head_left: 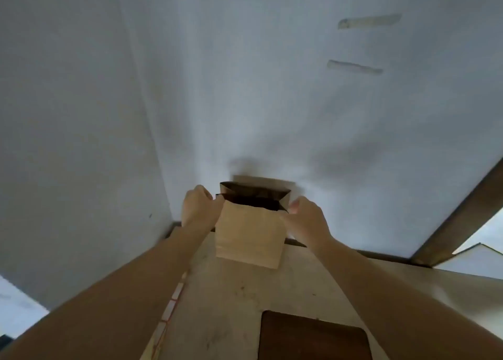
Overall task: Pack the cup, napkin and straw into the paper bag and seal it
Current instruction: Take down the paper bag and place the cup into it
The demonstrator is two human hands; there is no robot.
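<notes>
The bag (249, 237) stood upright on the counter (299, 286), close against the wall (245, 87), mouth gaping dark. Left hand (196, 210) pinched the bag's left top edge, right hand (307, 220) pinched its right top edge: both grips clamped on paper, the bag square between them. Whether cup, napkin or straw sat inside, the shadowed opening wouldn't say, and none showed outside it. The risk, as I judged it: light paper, so an uneven pull could tip the bag toward the near edge or tear a corner, and folding before checking the contents could crush a cup. A dark board (313, 338) lay nearer than the bag.
</notes>
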